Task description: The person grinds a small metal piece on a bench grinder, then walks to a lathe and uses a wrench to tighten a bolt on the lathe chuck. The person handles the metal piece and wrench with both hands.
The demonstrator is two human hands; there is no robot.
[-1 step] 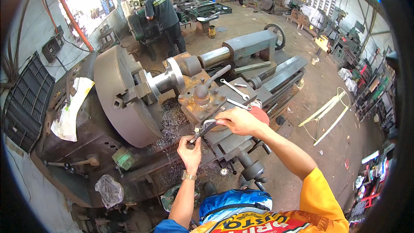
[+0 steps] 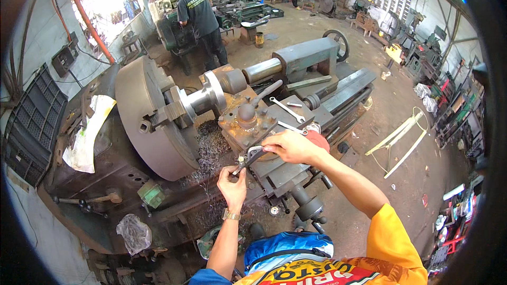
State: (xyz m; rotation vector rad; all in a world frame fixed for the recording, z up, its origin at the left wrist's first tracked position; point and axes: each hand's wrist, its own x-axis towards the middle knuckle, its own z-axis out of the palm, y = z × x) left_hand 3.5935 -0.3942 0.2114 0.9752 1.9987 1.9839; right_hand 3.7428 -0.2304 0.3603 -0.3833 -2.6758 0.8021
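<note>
Above the near side of the lathe's carriage, both my hands are on a dark hand tool with a curved, C-shaped metal part; its exact kind is not clear. My right hand has its fingers closed round the tool's right end. At the left end, my left hand pinches a small metal piece, and whether that belongs to the tool I cannot tell. Just beyond my hands is the rusty tool post with its round-knobbed lever. A combination spanner and a second spanner lie beside it.
On the left is the lathe's big chuck, gripping a shiny flanged workpiece. Metal shavings heap below it. The tailstock stands at the far end. A person in dark clothes is at another machine, with others further back.
My right hand has shifted very slightly to the left along the tool. My left hand and everything else look the same.
</note>
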